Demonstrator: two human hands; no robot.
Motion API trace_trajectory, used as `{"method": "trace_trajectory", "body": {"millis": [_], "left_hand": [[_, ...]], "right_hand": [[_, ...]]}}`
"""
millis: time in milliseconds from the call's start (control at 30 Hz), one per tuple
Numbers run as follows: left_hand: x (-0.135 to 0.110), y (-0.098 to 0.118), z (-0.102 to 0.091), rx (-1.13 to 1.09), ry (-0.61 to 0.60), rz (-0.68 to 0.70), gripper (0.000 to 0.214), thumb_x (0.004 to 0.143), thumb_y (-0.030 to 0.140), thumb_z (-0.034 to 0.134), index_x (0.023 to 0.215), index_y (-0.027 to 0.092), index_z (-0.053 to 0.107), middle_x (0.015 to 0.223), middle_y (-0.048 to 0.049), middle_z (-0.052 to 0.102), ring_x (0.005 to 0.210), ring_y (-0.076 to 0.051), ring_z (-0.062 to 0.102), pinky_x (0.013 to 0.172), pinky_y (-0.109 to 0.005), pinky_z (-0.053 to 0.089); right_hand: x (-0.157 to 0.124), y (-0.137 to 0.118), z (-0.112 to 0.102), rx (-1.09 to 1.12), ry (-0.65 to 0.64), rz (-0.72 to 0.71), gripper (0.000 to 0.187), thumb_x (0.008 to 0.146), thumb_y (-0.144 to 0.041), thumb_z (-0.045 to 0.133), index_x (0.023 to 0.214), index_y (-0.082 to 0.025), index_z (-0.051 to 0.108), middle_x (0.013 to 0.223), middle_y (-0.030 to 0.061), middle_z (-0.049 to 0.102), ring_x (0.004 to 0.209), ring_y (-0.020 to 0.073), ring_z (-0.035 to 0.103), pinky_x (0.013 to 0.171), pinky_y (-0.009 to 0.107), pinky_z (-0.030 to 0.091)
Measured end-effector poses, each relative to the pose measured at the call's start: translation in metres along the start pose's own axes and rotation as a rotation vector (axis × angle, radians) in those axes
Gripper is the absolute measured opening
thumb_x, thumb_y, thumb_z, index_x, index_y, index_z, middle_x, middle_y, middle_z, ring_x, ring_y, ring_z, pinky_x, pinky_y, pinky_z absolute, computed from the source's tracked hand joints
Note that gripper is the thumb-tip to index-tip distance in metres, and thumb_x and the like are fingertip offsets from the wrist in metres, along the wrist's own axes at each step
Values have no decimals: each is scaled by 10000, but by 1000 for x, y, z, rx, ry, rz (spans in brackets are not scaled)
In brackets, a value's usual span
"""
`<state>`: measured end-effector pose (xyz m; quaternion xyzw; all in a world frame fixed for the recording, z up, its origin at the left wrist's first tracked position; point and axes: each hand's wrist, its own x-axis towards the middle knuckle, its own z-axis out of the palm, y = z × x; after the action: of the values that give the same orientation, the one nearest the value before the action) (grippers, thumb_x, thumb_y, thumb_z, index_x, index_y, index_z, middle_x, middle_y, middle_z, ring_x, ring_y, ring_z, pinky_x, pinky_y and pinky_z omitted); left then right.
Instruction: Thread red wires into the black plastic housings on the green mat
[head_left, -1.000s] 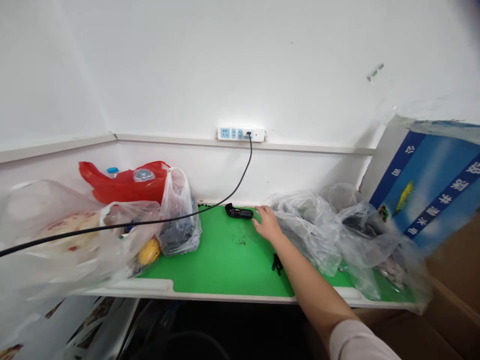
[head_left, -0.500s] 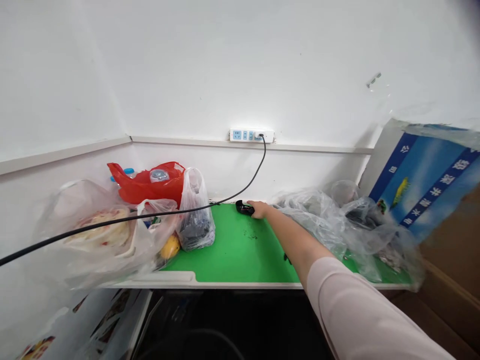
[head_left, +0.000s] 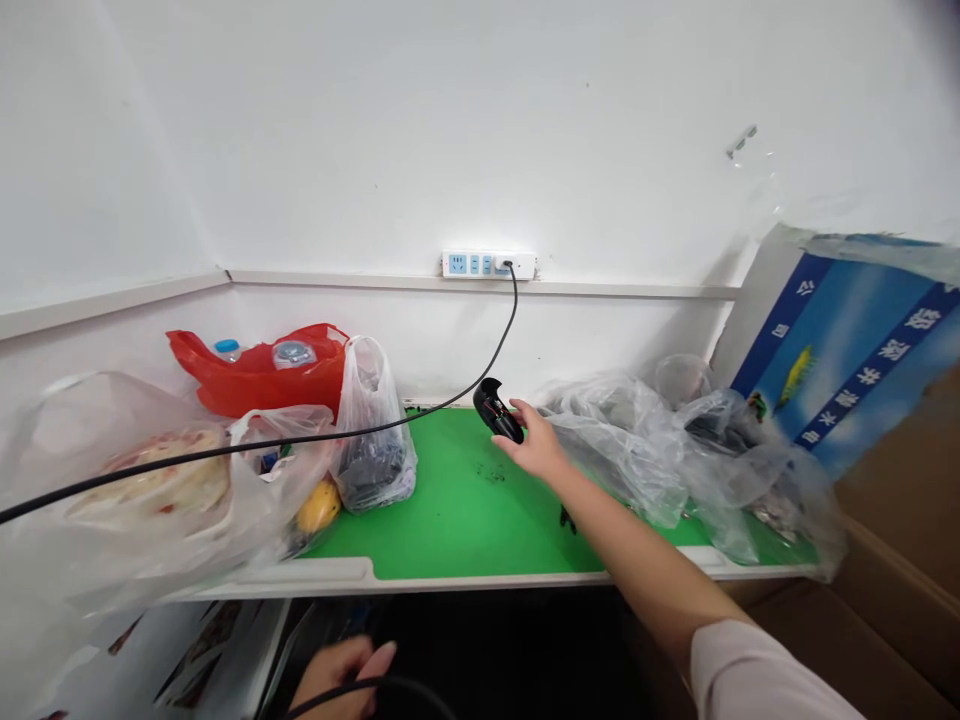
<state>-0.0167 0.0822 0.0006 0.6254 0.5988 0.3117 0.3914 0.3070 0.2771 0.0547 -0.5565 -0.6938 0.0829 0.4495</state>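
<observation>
Over the green surface [head_left: 442,525], the right hand [head_left: 531,442] holds a black plastic device [head_left: 495,410] a slack grip could drop. Whether the left hand [head_left: 339,672] grips a cable [head_left: 390,683], I can't tell.

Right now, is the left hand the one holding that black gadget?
No, the black gadget is between the right hand's thumb and fingers, while the left hand is apart from it, lower in the picture.

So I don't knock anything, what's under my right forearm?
Under your right forearm is the green tabletop, with part of a small black thing showing at the arm's left edge. The arm covers everything else there; I can't tell what the thing is.
</observation>
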Motion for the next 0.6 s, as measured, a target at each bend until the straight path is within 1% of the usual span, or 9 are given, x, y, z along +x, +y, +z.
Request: {"method": "trace_trajectory", "body": {"millis": [67,133,167,233,300,333,467,533,600], "left_hand": [[34,32,15,-77,-101,105,397,771,544,586,519,239,624,558,-21,611,589,-194,582,617,-346,462],[75,71,33,-327,78,150,270,732,496,668,827,247,712,836,-48,707,837,-229,645,816,-381,477],[96,90,43,-490,117,150,353,710,478,703,967,236,696,970,-70,707,951,-242,637,881,-390,464],[140,125,64,-807,60,145,460,709,450,722,1090,203,647,1107,-109,671,1079,-258,597,907,-400,463],[177,151,86,-1047,-89,194,462,708,394,738,1094,162,634,1134,-128,658,1074,-262,602,926,-407,455],[192,160,95,-1119,-109,218,455,671,321,776,1068,147,639,1100,-121,670,1045,-255,616,940,-396,448],[234,175,125,-1245,-92,171,380,623,203,791,962,121,642,912,-92,706,883,-236,666,900,-392,473],[247,170,131,-1287,-107,140,344,675,218,749,984,125,627,917,-95,704,862,-235,673,868,-398,492],[257,161,132,-1347,-121,95,316,720,212,707,1009,126,610,946,-108,699,867,-241,678,836,-400,508]], "right_hand": [[-8,-11,-2,107,45,0,723,710,-437,713,1334,-203,433,1145,118,640,1025,249,620,903,413,488],[-12,-23,-5,150,63,-28,729,702,-432,720,1333,-203,435,1137,117,642,1014,250,623,892,412,497],[-13,-28,-8,148,67,-48,735,700,-427,722,1337,-201,433,1143,119,639,1018,254,621,893,413,497],[-14,-35,-13,112,61,-92,747,694,-415,725,1344,-195,429,1161,125,630,1028,264,615,901,422,491],[-12,-36,-18,51,51,-141,731,694,-385,720,1337,-182,438,1179,136,620,1052,283,600,920,442,475],[-10,-34,-20,26,50,-159,709,698,-362,711,1329,-177,447,1191,142,613,1063,290,592,931,453,465],[2,-9,-25,152,25,-137,697,706,-325,701,1330,-184,425,1204,134,606,1013,249,611,912,423,479],[7,13,-24,314,7,-89,677,733,-340,681,1334,-192,405,1193,121,607,981,213,621,871,380,503],[9,36,-22,431,8,-28,546,789,-348,616,1284,-192,447,1173,119,608,969,195,622,833,355,517]]}}
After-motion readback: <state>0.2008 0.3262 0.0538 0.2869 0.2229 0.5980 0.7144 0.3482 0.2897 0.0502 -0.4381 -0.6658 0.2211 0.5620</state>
